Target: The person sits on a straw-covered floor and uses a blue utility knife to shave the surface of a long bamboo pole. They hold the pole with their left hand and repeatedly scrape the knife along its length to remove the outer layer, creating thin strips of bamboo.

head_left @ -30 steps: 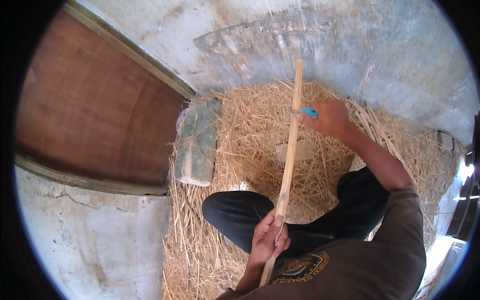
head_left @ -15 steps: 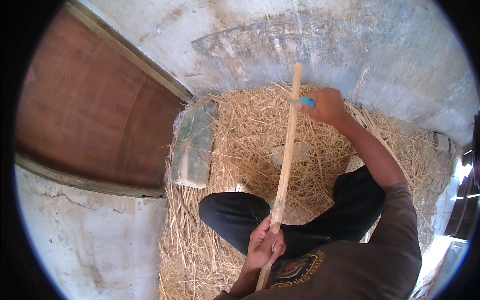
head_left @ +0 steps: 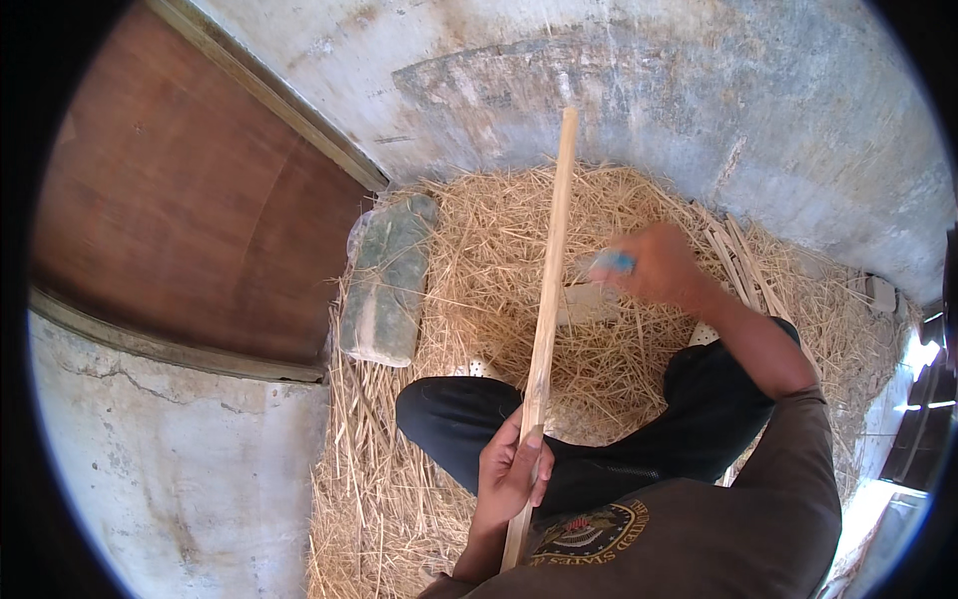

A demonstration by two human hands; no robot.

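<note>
A long pale wooden strip [head_left: 552, 260] slants upward from beside my torso, its far end standing in front of the wall. My left hand [head_left: 512, 474] is closed round its lower part, thumb laid along the wood. To the right of the strip, apart from it, my right hand [head_left: 661, 268] is closed on a blue-handled tool [head_left: 613, 262]. Motion smears that hand and tool, so the tool's working end is hard to make out. My dark-trousered legs [head_left: 469, 419] are bent on either side of the strip.
Loose straw [head_left: 499, 240] covers the ground. A greenish-grey block [head_left: 387, 285] lies at the left, near a brown door panel [head_left: 200, 190]. A pale slab [head_left: 589, 303] sits in the straw. Wooden strips [head_left: 738, 260] lie at the right, below the stained wall [head_left: 679, 90].
My right hand with the blue-handled tool has come off the strip, moving nearer to me and slightly right. The strip's far end has swung left, and my left hand has shifted slightly left with it.
</note>
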